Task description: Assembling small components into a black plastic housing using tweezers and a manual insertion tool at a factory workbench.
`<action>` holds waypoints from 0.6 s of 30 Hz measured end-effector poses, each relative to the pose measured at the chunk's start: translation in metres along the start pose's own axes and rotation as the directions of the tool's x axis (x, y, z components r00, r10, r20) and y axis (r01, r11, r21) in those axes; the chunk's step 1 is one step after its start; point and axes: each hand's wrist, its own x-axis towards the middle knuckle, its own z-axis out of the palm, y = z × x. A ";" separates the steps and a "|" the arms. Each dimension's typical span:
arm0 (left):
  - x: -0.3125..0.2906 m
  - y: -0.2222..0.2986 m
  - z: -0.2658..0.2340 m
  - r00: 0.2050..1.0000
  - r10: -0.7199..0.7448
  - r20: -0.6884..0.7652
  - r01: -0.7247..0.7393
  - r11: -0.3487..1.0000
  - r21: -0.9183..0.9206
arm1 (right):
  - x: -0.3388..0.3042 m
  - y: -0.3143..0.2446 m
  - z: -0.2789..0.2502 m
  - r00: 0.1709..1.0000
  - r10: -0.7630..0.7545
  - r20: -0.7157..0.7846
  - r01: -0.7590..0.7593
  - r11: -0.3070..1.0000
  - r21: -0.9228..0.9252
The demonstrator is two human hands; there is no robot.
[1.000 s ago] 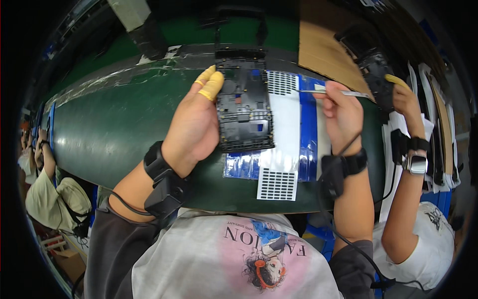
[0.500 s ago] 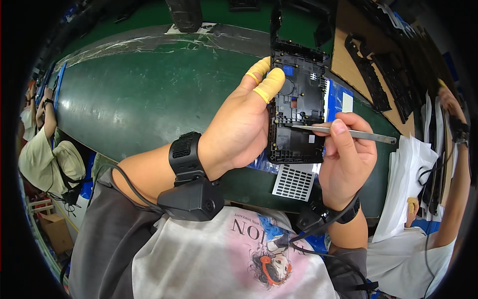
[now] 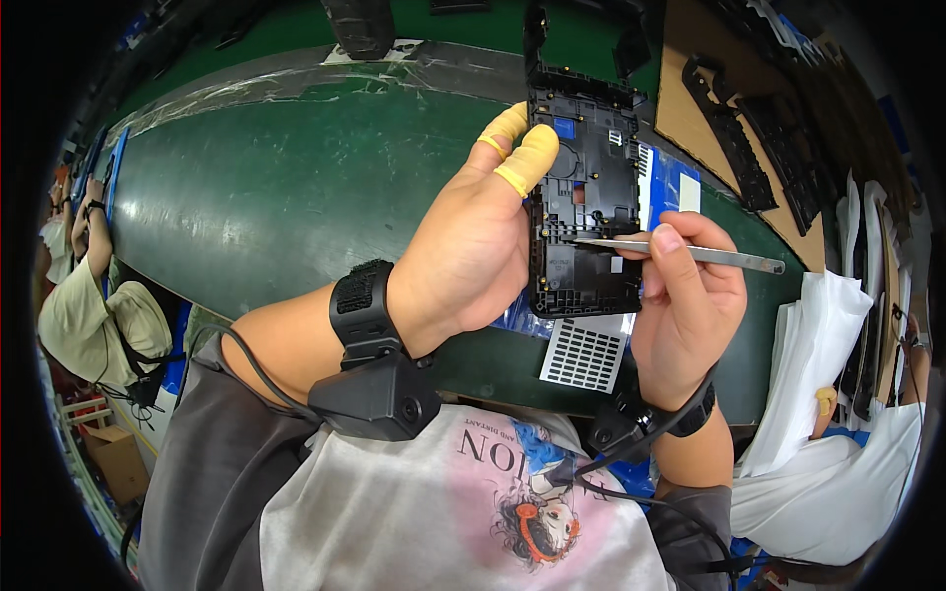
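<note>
My left hand (image 3: 473, 231), with yellow finger cots on two digits, grips a black plastic housing (image 3: 581, 222) by its left edge. The housing stands tilted up, its ribbed inner side toward me, with a small blue patch near its upper left. Pinched in my right hand (image 3: 690, 305) is a pair of metal tweezers (image 3: 709, 255). The tweezer tips point left over the lower part of the housing; I cannot tell whether they touch it or hold anything. Below the housing lies a white sheet of small black stickers (image 3: 583, 357).
A blue-and-white bag (image 3: 670, 192) lies behind the housing on the green table (image 3: 276, 187). Black plastic parts (image 3: 729, 138) rest on cardboard at the right, near stacked white sheets (image 3: 813, 355). Other people sit at both sides. A dark post (image 3: 360, 28) stands at the back.
The housing and my left hand have shifted slightly up and left. The tweezers have stayed over its lower part. At the right, the other person's raised arm has come down.
</note>
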 end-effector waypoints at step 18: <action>-0.001 0.001 0.000 1.000 0.002 0.013 -0.002 1.000 -0.002 | 0.001 -0.001 0.001 0.999 0.033 -0.016 -0.032 0.999 0.013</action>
